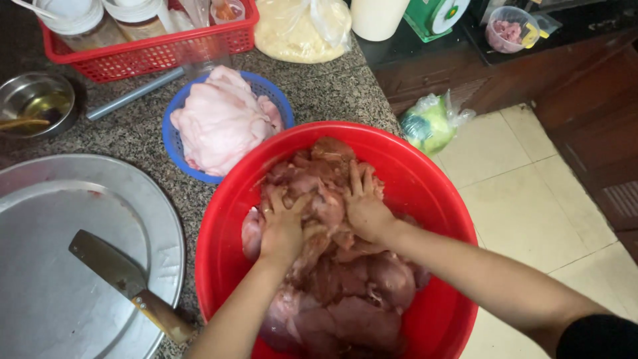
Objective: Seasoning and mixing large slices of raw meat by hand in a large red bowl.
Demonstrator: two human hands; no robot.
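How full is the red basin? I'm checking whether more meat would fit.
Fairly full: raw meat is heaped across most of the red basin, with both hands pressed into it; bare wall shows only near the rim.

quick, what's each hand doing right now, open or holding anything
Left hand: open, fingers spread, pressed onto the raw meat in the red basin.
Right hand: open, palm down on the same meat, gripping nothing.

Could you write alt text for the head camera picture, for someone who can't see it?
Both hands, left hand and right hand, press into raw meat in a red basin. Beside it: a blue basket of pale fat and a cleaver.
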